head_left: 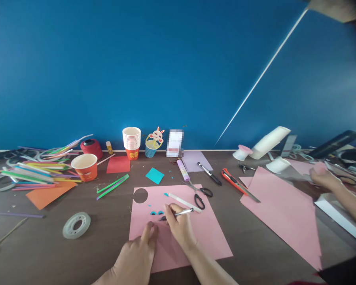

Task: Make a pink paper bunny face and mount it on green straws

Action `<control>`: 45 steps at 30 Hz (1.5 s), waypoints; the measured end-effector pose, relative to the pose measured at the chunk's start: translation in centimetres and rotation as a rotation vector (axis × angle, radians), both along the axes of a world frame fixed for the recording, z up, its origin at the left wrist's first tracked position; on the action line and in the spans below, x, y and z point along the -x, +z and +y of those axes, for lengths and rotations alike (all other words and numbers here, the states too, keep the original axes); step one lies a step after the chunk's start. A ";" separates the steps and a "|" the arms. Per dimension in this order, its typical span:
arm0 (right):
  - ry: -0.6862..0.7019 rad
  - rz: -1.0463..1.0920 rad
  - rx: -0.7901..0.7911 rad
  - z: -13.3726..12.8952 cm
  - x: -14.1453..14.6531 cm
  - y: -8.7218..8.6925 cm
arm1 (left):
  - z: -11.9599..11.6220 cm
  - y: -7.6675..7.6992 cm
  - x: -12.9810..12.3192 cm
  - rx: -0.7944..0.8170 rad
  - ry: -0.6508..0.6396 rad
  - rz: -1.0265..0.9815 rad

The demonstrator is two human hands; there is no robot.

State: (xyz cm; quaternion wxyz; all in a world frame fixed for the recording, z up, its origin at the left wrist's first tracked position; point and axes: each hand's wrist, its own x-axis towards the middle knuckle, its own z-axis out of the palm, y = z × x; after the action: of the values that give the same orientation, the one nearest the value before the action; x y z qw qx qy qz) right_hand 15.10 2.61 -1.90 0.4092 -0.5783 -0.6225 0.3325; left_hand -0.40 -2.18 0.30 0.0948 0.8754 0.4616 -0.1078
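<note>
My right hand (179,229) grips a silver-and-black pen (182,213), its tip low over the pink paper sheet (201,237). My left hand (138,249) rests on the same sheet just left of the pen tip, thumb and fingers drawn together; whatever may be under the fingertips is hidden. Above the fingers lie two small blue-and-black paper eyes (157,213). The sheet has a round hole in its upper left corner. Scissors (199,201) with black handles and a whitish strip (184,202) lie across its upper right part.
A clear tape roll (76,225), paper cups (131,142), a glue stick (183,171), a capped pen (209,173) and an orange cutter (237,184) lie around. Straws (32,172) pile up at left. At right, another person's hand (326,177) is beyond stacked pink paper (284,213).
</note>
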 end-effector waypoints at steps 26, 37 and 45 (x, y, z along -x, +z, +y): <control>-0.127 0.311 0.013 0.0 -0.3 0.5 | 0.3 0.3 0.1 0.080 0.067 -0.060; -0.151 0.472 -0.052 0.0 -0.4 0.8 | 1.1 0.4 0.1 0.108 0.216 -0.300; -0.174 0.582 -0.016 0.0 -0.7 1.1 | 1.5 1.3 0.2 0.090 0.267 -0.773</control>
State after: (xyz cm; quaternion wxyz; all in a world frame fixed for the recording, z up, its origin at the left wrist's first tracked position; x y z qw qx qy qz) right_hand 15.84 2.65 -0.77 0.6017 -0.5068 -0.4299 0.4430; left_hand -0.58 -0.70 1.62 0.3126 0.7790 0.4962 0.2220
